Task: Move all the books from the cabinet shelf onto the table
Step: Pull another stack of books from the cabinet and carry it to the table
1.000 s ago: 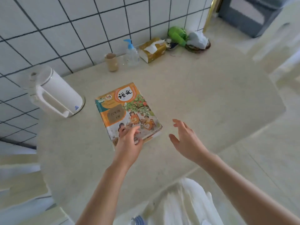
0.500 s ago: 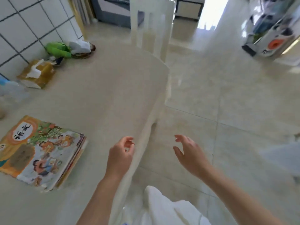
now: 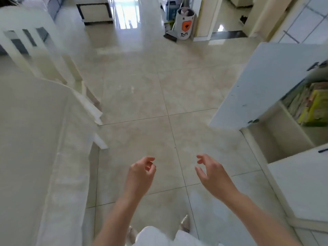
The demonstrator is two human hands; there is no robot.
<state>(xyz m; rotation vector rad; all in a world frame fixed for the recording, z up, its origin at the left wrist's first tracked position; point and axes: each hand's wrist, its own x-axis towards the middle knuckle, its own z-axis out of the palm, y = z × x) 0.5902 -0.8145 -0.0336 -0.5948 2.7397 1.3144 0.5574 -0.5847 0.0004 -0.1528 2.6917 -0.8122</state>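
both hands empty, left hand [image 3: 140, 173] and right hand [image 3: 212, 174] loosely curled over the beige tiled floor [image 3: 142, 96], colourful stacked books [image 3: 309, 102] sitting in the open white cabinet [image 3: 262, 89]

A home: tiled floor [image 3: 142, 96], dining table [image 3: 35, 139] with chair [image 3: 35, 55], laundry basket [image 3: 184, 23].

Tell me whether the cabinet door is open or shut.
Open. The cabinet door is swung out over the floor, and the books on the shelf behind it show. Both hands hang free, holding nothing.
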